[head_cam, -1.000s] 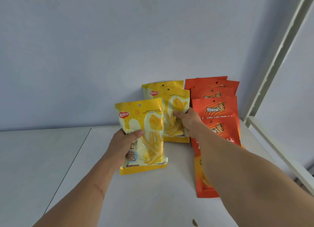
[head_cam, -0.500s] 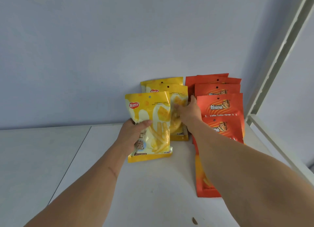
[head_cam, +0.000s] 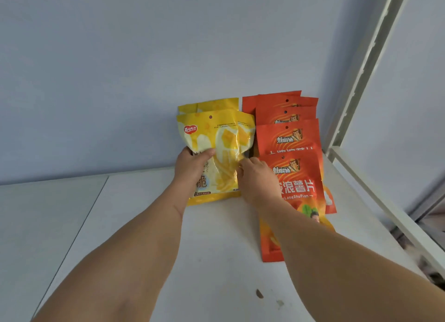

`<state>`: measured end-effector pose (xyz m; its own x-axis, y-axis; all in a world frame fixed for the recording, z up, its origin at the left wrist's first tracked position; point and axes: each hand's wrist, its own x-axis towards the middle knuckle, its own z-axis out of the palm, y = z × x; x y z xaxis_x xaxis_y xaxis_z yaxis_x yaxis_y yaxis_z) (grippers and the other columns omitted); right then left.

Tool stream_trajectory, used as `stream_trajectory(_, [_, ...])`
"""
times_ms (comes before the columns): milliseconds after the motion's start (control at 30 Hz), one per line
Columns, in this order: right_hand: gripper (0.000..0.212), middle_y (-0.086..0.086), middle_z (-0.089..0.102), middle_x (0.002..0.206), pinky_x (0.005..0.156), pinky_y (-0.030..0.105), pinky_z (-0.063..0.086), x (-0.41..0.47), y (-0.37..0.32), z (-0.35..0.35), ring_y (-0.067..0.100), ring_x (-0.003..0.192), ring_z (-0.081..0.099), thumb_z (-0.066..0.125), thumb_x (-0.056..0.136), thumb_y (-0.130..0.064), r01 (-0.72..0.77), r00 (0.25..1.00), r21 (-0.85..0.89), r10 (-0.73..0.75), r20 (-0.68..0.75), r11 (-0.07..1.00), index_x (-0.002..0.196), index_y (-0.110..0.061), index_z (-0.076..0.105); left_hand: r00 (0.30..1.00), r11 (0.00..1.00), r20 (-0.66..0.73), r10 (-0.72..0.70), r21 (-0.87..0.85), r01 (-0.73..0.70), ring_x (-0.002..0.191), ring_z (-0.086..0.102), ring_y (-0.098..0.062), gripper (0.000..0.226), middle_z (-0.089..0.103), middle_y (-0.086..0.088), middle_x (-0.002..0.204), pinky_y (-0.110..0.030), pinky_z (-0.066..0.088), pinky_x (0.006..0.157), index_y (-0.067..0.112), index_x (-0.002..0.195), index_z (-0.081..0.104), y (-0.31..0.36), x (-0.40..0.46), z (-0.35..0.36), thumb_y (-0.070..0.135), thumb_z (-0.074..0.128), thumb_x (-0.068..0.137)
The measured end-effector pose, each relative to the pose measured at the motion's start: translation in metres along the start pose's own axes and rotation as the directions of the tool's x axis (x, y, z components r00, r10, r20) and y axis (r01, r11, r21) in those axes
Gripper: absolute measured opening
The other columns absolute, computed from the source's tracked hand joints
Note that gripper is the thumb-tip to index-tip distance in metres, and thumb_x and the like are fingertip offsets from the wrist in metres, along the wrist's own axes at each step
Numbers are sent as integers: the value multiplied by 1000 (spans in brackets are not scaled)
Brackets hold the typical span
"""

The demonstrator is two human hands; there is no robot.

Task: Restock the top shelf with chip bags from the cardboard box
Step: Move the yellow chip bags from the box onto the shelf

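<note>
Left hand [head_cam: 192, 167] has brought its yellow bag [head_cam: 216, 153] back against the yellow stack [head_cam: 209, 105], left of the orange bags [head_cam: 289, 138]; grip curled round it. Right hand [head_cam: 255, 177] now pinches its right edge. Placement nearly done on shelf [head_cam: 144, 225].

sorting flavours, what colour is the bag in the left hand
Yellow with white patches: the glossy plastic chip bag, head view.

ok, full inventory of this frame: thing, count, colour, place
yellow chip bags: at least two, yellow; front one held upright, others behind it against the wall.
orange chip bags: at least five, orange-red; overlapping row right of the yellow ones.
shelf: one, white; under the bags.
wall: pale blue-grey; behind.
shelf frame: white; right.
dark mark: one; on the shelf, near edge.
left hand: grips front yellow bag.
right hand: fingers at that bag's right edge.
</note>
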<state>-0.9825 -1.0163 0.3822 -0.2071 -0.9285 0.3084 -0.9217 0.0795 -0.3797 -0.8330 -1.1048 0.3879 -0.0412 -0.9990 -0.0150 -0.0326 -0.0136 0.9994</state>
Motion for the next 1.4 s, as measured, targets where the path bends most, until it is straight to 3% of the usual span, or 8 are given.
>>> stream_trajectory(133, [26, 9, 62, 104, 77, 40, 45, -13, -2, 11, 33, 98, 57, 44, 102, -27, 46, 998, -37, -45, 32, 998, 107, -10, 64, 994, 994, -83, 71, 84, -64, 91, 71, -14, 30, 74, 4, 102, -32, 58, 77, 25, 103, 69, -3, 3, 15, 35, 82, 77])
stream_trajectory(267, [30, 7, 61, 111, 82, 39, 42, -18, -1, 16, 32, 102, 56, 42, 103, -30, 41, 996, -59, -36, 77, 997, 112, -12, 63, 979, 961, -145, 146, 254, -106, 96, 67, -21, 60, 59, -6, 114, -43, 58, 87, 18, 105, 67, -20, 7, 20, 58, 83, 63])
stream_trajectory(567, [22, 9, 61, 110, 87, 43, 41, -32, -9, 11, 33, 103, 56, 48, 99, -23, 133, 991, -184, -126, 47, 974, 108, -12, 65, 953, 856, -263, 152, 518, 6, 127, 51, -28, 72, 46, -9, 140, -39, 43, 97, 9, 139, 49, -19, -32, -7, 58, 63, 89])
stream_trajectory(733, [9, 10, 65, 89, 76, 42, 45, -58, -28, 11, 34, 85, 61, 62, 87, -15, 303, 953, -307, -295, 74, 902, 91, -11, 69, 866, 110, 183, 465, 959, -262, 102, 62, -31, 34, 67, -7, 115, -42, 48, 83, 11, 113, 72, -39, -94, -79, 38, 57, 98])
stream_trajectory(867, [13, 9, 65, 75, 64, 38, 48, -96, -75, 17, 32, 69, 62, 79, 69, -14, 456, 889, -336, -441, 125, 824, 76, -12, 69, 828, -160, 369, 422, 929, -333, 79, 65, -28, 19, 71, -4, 86, -36, 50, 68, 12, 88, 77, -50, -143, -133, 30, 70, 89])
stream_trajectory(1067, [25, 4, 57, 60, 54, 30, 41, -180, -162, 30, 27, 54, 55, 85, 52, -9, 620, 782, -277, -605, 148, 734, 63, -13, 63, 838, -233, 342, 425, 936, -264, 66, 64, -24, 14, 67, -1, 72, -32, 49, 59, 14, 74, 75, -55, -239, -212, 27, 78, 80])
stream_trajectory(1233, [18, 4, 61, 105, 80, 33, 36, -271, -230, 37, 26, 97, 55, 46, 95, -13, 713, 699, -210, -654, 290, 669, 108, -15, 59, 936, -203, 215, 279, 966, -161, 107, 59, -24, 38, 65, -3, 115, -36, 44, 84, 14, 118, 66, -63, -348, -286, 32, 35, 106])
stream_trajectory(1400, [29, 4, 59, 119, 92, 34, 39, -366, -297, 37, 26, 110, 53, 45, 94, -13, 793, 598, -123, -722, 349, 597, 121, -16, 55, 964, -220, 38, 263, 975, 22, 105, 60, -26, 40, 65, -5, 113, -39, 47, 84, 14, 115, 65, -70, -466, -362, 34, 32, 106])
